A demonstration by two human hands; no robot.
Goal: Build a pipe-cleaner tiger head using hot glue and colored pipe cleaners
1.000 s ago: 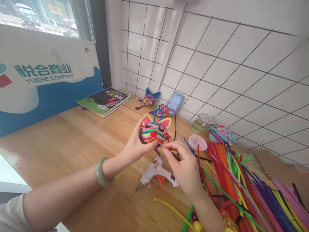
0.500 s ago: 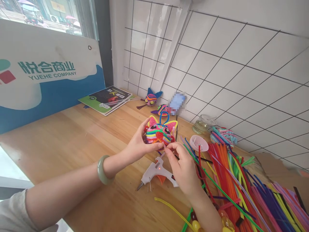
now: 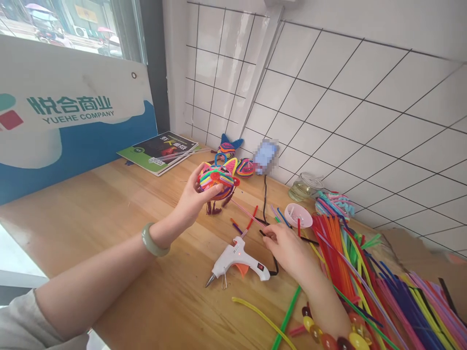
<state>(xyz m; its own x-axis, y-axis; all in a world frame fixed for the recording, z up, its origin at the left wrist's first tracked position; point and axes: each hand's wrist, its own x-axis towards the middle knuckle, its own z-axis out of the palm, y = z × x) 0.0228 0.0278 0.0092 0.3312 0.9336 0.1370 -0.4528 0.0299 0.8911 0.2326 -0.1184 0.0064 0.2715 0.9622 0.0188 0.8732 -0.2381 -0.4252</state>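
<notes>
My left hand is closed around a colourful pipe-cleaner animal head with pointed pink-and-yellow ears, a red nose, a blue loop on top and dark tassels below. The thumb presses its front. My right hand is closed in a pinch on a thin pink pipe cleaner, which runs up and left toward the head. Whether its far end touches the head I cannot tell. Under the strand lies a white hot glue gun, its nozzle pointing to the lower left.
Loose pipe cleaners in many colours cover the right side. Near them are a small pink bowl, a glass jar and a bundle of fuzzy stems. Two finished ornaments, a blurred phone and booklets stand along the back.
My left hand has carried the animal head left and up. My right hand has drawn away to the right and down, so the pink pipe cleaner now shows stretched between them.
</notes>
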